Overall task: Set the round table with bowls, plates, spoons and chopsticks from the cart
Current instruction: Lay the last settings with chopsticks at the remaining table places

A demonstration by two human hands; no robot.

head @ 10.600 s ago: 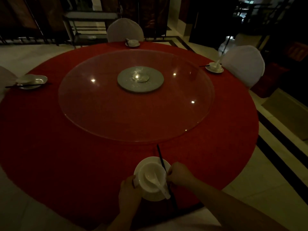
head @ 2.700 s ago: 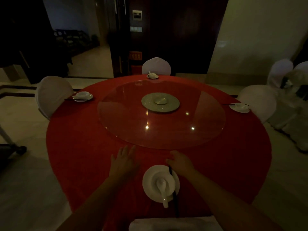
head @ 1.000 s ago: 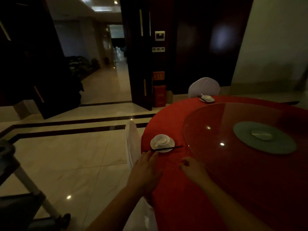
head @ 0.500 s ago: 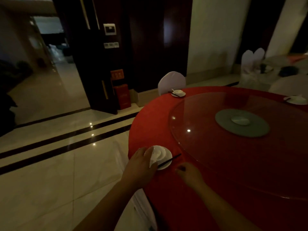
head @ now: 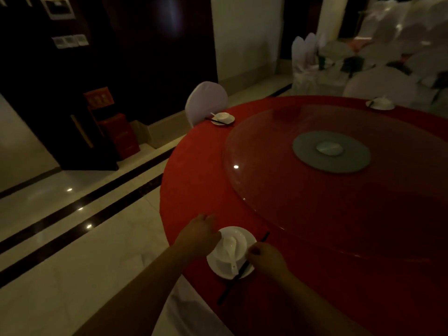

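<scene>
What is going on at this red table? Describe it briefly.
A person is laying a place at the near edge of the round table. The left hand is against the bowl, grip hidden; the right hand pinches the chopsticks across the plate. A spoon lies in the bowl. Two more settings sit farther round.

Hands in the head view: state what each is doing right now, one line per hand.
Left hand: against the bowl rim, fingers curled; grip cannot be told.
Right hand: pinching the chopsticks lying across the plate.
</scene>
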